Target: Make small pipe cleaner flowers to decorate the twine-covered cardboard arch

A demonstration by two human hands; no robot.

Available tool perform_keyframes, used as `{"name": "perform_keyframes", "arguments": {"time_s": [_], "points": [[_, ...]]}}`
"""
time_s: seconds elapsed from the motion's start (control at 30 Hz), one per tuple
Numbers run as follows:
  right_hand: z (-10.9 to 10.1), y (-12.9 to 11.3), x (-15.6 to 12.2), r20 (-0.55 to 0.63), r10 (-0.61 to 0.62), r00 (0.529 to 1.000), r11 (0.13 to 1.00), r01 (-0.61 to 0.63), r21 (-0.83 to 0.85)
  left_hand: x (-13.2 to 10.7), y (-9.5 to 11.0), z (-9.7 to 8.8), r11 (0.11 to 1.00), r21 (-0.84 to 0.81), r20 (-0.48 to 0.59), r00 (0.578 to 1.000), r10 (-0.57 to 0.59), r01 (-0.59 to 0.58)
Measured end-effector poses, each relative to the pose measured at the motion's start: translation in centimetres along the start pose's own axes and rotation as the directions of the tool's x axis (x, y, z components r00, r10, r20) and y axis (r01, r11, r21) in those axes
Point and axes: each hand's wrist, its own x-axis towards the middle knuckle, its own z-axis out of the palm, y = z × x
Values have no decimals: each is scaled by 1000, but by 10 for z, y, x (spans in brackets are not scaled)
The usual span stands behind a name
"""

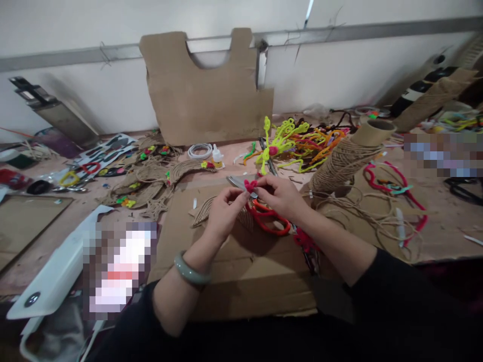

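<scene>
1. Lying flat beneath both hands, at six o'clock: sheet of cardboard [241,281].
2. Stood at two o'clock of the hands: twine-wrapped cone [347,158].
3. Pinched the red pipe cleaner [250,186] from nine o'clock: left hand [222,213], fingers closed on it.
4. Gripped orange-handled scissors [268,221], blades toward ten o'clock: right hand [282,197].

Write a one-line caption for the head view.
Both hands, left and right, pinch a red pipe cleaner above orange-handled scissors on cardboard.

Fuzzy pipe cleaner [250,186], matt cardboard [234,281]
</scene>
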Motion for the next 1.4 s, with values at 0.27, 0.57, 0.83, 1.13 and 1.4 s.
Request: {"name": "perform_keyframes", "arguments": {"time_s": [0.27, 0.57, 0.83, 1.13, 1.4], "points": [[8, -2, -7, 0, 6, 1000, 999, -6, 47, -3, 8, -1, 994, -71, 136, 988, -69, 79], [6, 4, 0, 268, 346, 899, 641, -435, 632, -2, 9, -1, 996, -36, 166, 984, -69, 75], [6, -2, -1, 220, 296, 930, 795, -367, 483, 0, 7, -1, 977, -133, 130, 981, -147, 164], [9, 0, -4, 212, 233, 949, 829, -308, 467, -2, 8, 2, 976, -158, 63, 988, -140, 148], [7, -2, -10, 66, -191, 979, 980, 186, 75, 0, 11, -1, 908, -293, 82, 954, -289, 300]]}}
